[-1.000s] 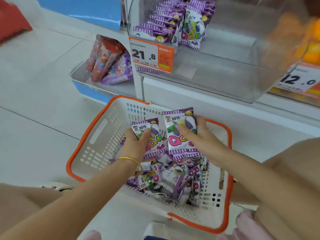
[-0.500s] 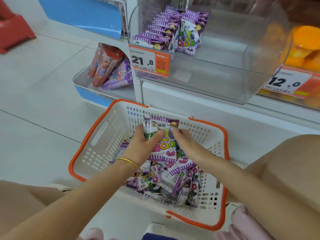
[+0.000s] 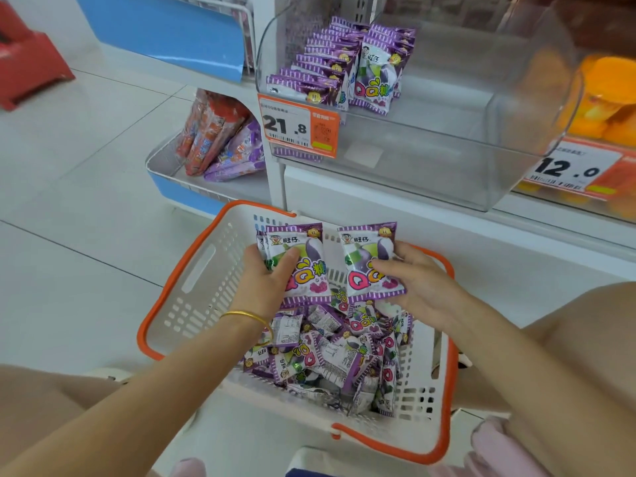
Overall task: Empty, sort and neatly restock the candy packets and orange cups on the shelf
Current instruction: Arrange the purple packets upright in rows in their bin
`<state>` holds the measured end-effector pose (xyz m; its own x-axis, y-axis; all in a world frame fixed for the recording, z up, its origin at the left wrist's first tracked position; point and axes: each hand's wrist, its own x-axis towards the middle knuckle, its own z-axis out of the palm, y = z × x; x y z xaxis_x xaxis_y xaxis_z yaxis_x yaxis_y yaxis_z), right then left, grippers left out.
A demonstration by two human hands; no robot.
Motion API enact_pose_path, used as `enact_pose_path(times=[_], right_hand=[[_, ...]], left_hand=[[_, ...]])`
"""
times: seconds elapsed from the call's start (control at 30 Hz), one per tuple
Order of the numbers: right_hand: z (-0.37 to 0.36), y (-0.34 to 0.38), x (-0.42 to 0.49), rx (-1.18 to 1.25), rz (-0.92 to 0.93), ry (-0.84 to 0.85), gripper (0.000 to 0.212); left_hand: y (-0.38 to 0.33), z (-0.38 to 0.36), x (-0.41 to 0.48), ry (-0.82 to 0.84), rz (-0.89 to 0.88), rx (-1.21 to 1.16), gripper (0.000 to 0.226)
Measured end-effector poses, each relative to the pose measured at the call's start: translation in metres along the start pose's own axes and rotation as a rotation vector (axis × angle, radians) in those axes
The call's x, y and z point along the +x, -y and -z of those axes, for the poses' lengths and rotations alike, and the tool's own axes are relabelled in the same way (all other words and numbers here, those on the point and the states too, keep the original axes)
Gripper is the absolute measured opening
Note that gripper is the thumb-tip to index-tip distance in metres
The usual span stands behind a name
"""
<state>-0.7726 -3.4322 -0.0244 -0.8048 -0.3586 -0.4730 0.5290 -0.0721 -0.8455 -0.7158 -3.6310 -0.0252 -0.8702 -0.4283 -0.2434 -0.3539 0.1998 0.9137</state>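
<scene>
A white basket with an orange rim [image 3: 192, 270] stands on the floor and holds several loose purple candy packets [image 3: 330, 352]. My left hand [image 3: 265, 280] grips a small stack of purple packets [image 3: 303, 256] upright over the basket. Beside it my right hand [image 3: 413, 280] holds one more purple packet [image 3: 368, 259] upright. In the clear shelf bin [image 3: 447, 160] above, purple packets [image 3: 344, 67] stand in rows at the back left. Orange cups [image 3: 605, 94] sit in the compartment to the right, blurred through the plastic.
Price tags reading 21.8 [image 3: 296, 127] and 12.0 [image 3: 571, 168] hang on the shelf fronts. A lower side shelf [image 3: 165, 166] at the left holds red and purple packs [image 3: 220, 139]. My knees flank the basket on the white tiled floor [image 3: 69, 201].
Half a second ago both hands pressed on one stack of packets. Now my right hand holds a separate packet to the right of the left hand's stack.
</scene>
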Motion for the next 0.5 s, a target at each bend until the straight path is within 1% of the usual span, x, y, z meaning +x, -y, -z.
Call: enact_pose_path(times=[0.07,0.1,0.17,0.23,0.3,0.37,0.47,0.5], right_hand=[[-0.006,0.000,0.000,0.118,-0.032,0.027,0.034],[-0.010,-0.001,0.000,0.124,-0.042,0.033,0.035],[-0.022,-0.008,-0.001,0.075,-0.022,-0.008,0.029],[-0.030,-0.017,0.000,0.032,0.040,-0.105,0.023],[-0.036,-0.024,0.000,-0.052,0.125,-0.178,0.025],[-0.040,-0.027,-0.001,-0.142,0.162,-0.188,0.025],[-0.046,-0.025,-0.003,-0.191,0.154,-0.103,0.030],[-0.046,-0.025,-0.002,-0.196,0.144,-0.075,0.035]], left_hand=[[0.003,-0.005,-0.003,0.009,0.028,-0.018,0.036],[0.006,-0.009,-0.004,0.015,0.036,-0.015,0.039],[0.008,-0.016,-0.008,0.034,0.043,0.009,0.051],[0.007,-0.022,-0.012,0.055,0.047,-0.006,0.067],[0.004,-0.025,-0.015,0.062,0.052,-0.063,0.074],[0.001,-0.027,-0.016,0.066,0.049,-0.107,0.063],[-0.004,-0.026,-0.017,0.115,0.053,-0.126,0.039],[-0.006,-0.025,-0.017,0.137,0.048,-0.146,0.041]])
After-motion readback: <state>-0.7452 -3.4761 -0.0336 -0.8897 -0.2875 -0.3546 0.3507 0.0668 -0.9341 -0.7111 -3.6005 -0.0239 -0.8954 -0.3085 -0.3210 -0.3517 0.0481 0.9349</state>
